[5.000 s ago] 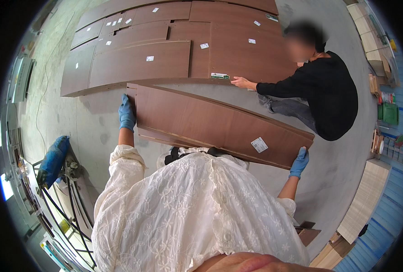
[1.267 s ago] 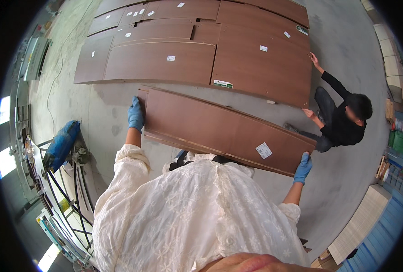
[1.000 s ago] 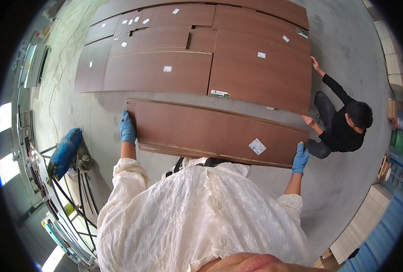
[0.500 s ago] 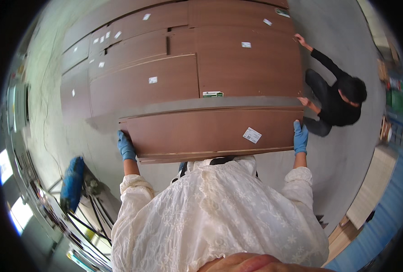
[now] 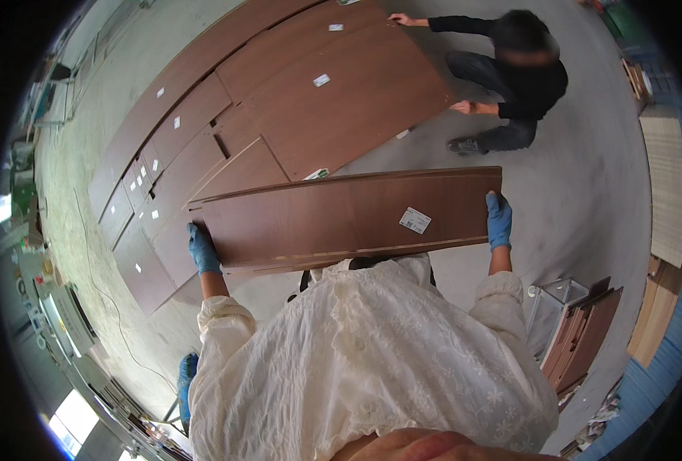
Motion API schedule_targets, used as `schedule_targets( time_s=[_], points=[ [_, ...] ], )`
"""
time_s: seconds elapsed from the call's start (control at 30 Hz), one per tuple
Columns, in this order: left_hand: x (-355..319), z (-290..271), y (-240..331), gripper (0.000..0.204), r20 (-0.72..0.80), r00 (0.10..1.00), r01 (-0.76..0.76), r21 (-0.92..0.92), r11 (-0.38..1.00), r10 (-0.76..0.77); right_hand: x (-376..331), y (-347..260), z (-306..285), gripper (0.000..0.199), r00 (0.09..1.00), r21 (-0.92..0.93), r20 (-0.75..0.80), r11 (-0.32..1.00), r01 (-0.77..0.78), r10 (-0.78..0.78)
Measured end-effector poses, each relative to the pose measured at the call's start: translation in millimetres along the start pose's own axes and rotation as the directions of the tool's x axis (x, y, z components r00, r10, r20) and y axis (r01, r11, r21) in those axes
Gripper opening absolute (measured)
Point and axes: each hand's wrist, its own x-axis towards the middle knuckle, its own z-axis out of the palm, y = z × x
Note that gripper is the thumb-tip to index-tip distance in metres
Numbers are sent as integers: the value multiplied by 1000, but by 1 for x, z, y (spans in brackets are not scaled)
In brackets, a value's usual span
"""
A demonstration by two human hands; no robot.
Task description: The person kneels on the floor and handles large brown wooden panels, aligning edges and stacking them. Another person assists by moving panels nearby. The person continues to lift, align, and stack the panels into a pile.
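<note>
Mid-frame, the left hand and right hand grip brown boards endwise, fingers partly hidden.

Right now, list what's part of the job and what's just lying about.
In the job:
left hand and right hand, gripping stacked brown boards
laid-out brown panels, co-worker's hands at their edge

Apparently lying about:
blue bundle, lower left
pale board, right
</note>
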Motion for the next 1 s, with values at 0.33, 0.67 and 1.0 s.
schedule_targets(
  time_s=[0.33,0.67,1.0],
  points=[
    [-151,204,60,96,174,973,-157,8,988,153,34,159,-212,57,959,110,-281,994,-12,42],
    [-268,370,167,96,333,917,-280,137,950,222,108,217,-328,61,903,59,-414,994,-97,112],
    [-305,517,245,94,373,903,-296,183,937,213,169,215,-378,68,817,143,-509,963,-228,269]
  ],
)
